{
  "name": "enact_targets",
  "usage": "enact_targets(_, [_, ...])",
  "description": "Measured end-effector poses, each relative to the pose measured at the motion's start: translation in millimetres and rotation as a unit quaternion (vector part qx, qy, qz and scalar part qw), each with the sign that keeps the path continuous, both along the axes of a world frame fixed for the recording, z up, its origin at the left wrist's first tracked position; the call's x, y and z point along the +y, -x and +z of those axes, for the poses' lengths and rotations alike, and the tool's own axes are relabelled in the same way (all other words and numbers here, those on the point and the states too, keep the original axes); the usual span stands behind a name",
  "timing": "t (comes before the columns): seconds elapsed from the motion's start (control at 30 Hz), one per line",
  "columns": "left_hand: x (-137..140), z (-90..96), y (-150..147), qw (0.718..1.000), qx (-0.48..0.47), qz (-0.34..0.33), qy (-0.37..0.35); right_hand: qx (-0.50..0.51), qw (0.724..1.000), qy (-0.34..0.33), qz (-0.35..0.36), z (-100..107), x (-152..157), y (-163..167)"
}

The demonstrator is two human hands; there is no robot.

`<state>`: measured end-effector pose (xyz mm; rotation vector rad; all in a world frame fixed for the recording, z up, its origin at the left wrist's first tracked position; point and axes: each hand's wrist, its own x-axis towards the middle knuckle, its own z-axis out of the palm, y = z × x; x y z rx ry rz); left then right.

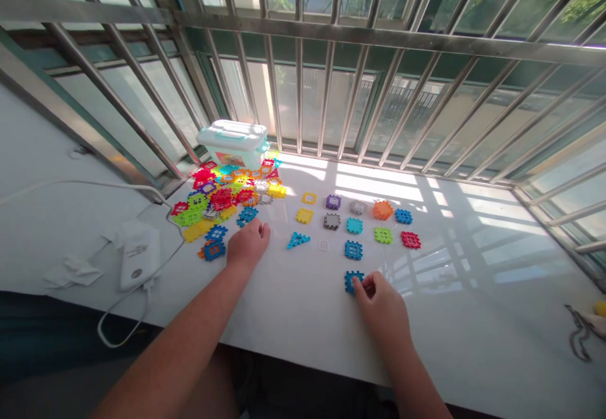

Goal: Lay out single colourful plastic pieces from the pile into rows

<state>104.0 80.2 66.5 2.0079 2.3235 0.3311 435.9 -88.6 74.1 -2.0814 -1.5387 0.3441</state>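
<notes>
My right hand pinches the edge of a blue square building tile at the front of the laid-out pieces. Just beyond it lies another blue tile. My left hand rests near the pile, fingers curled closed; whether anything is inside them is hidden. A blue tile lies right beyond its knuckles. Between the hands are a blue triangular piece and a small white frame. Further back, loose rows hold a turquoise tile, a green tile, a red tile and several others.
A heap of mixed-colour tiles spreads before a lidded plastic box at the back left. On the left lie a white power bank with a cable and crumpled tissue. Metal bars border the white ledge. Keys lie far right.
</notes>
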Motion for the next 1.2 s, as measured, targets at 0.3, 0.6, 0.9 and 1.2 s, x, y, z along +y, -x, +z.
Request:
enact_targets(0.3, [1,-2.5,0,1.0,0.029,-0.002,-0.007,-0.088,0.984,-0.112,0.105,-18,-16,-7])
enact_targets(0.6, [1,-2.2,1,0.999,0.034,0.002,-0.005,-0.105,0.972,-0.151,0.144,-14,-1,6])
enact_targets(0.9, [1,1.1,-1,1.0,0.029,0.006,0.005,-0.122,0.972,-0.194,0.058,4,68,-5])
enact_targets(1.2, [-1,5.0,-2,1.0,0.022,0.011,0.015,-0.153,0.973,-0.168,0.044,-12,67,0])
